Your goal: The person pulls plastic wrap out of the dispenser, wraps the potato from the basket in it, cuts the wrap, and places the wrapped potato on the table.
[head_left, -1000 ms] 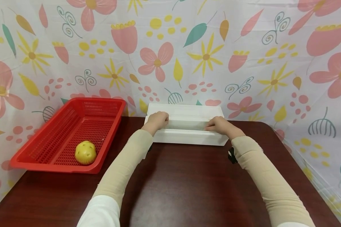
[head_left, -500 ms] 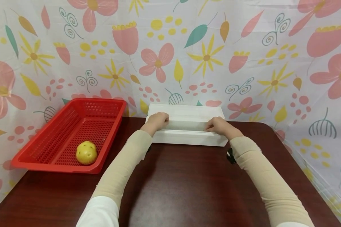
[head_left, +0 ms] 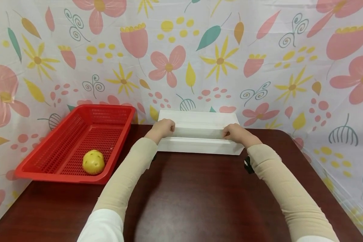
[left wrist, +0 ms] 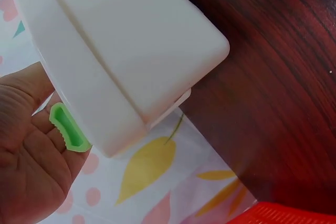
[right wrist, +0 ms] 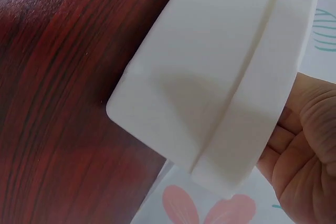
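Observation:
A long white box (head_left: 199, 147) lies at the back of the table with its upper flap (head_left: 199, 117) tilted back. At its left end my left hand (head_left: 162, 129) curls its fingers over the rim. In the left wrist view, a small green ridged piece (left wrist: 71, 128) sits between this palm and the box edge; whether it belongs to the box I cannot tell. My right hand (head_left: 237, 133) has its fingers bent over the rim at the right end. The box wall (right wrist: 199, 82) hides those fingertips in the right wrist view.
To the left stands a red perforated basket (head_left: 21, 173) with a yellow, potato-like object (head_left: 93, 162) in its front right corner. The dark wooden table (head_left: 193, 195) extends in front of the box. A flowered cloth (head_left: 169, 33) hangs behind the table.
My left hand has shifted left along the box rim, and my right hand slightly right. The box and the basket stay where they were.

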Action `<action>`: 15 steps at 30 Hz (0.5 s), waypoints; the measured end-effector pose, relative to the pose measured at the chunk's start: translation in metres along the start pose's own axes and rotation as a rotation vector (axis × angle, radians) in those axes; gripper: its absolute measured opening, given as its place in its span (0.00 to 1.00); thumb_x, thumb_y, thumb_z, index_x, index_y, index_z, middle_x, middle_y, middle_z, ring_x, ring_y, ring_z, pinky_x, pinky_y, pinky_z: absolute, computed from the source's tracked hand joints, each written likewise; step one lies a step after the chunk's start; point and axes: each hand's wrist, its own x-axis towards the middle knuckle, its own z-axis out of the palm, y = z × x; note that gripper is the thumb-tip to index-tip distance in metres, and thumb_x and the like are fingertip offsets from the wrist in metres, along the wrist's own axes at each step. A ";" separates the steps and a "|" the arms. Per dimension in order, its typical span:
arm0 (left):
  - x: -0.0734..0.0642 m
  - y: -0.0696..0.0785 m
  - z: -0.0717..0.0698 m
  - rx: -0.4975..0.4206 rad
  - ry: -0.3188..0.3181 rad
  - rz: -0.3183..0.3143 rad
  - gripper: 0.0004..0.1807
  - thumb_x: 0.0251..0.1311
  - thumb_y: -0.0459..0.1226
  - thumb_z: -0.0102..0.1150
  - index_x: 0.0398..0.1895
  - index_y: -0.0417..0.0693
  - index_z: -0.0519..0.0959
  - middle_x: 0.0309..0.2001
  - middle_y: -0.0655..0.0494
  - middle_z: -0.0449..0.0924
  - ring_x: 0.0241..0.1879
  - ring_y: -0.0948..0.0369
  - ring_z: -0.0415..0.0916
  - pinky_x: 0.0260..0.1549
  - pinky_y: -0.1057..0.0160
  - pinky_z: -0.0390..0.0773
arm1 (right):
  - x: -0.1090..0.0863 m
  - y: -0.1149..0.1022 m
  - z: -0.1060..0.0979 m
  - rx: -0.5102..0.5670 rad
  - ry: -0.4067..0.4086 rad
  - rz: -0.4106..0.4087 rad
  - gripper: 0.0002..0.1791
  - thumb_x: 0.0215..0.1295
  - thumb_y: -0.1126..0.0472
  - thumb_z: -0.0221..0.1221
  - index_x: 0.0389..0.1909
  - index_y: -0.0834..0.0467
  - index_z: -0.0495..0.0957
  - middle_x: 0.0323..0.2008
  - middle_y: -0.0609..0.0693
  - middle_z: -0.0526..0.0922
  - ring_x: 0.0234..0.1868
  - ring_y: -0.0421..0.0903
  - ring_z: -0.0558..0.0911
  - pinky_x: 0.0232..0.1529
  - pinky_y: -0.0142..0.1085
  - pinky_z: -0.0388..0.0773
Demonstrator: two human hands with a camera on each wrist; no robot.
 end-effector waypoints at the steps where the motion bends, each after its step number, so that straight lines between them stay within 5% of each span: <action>1: 0.000 0.000 -0.001 0.006 -0.001 0.003 0.05 0.64 0.32 0.52 0.33 0.45 0.78 0.40 0.50 0.80 0.33 0.57 0.70 0.39 0.57 0.73 | -0.001 0.000 -0.001 -0.001 0.001 -0.001 0.06 0.59 0.72 0.59 0.27 0.61 0.82 0.30 0.54 0.83 0.31 0.48 0.77 0.38 0.43 0.76; 11: -0.001 -0.003 -0.001 0.033 -0.010 0.035 0.16 0.61 0.27 0.49 0.17 0.49 0.60 0.20 0.56 0.54 0.23 0.60 0.50 0.25 0.64 0.54 | -0.006 -0.002 0.000 -0.031 0.036 -0.013 0.06 0.59 0.72 0.59 0.26 0.61 0.81 0.28 0.53 0.82 0.30 0.47 0.75 0.37 0.43 0.75; 15: -0.001 -0.002 -0.002 0.039 -0.012 0.041 0.18 0.59 0.27 0.49 0.16 0.49 0.59 0.18 0.57 0.53 0.22 0.61 0.49 0.23 0.65 0.53 | -0.007 -0.001 -0.002 -0.028 0.054 -0.021 0.06 0.58 0.73 0.59 0.25 0.61 0.81 0.27 0.53 0.81 0.29 0.48 0.74 0.36 0.43 0.74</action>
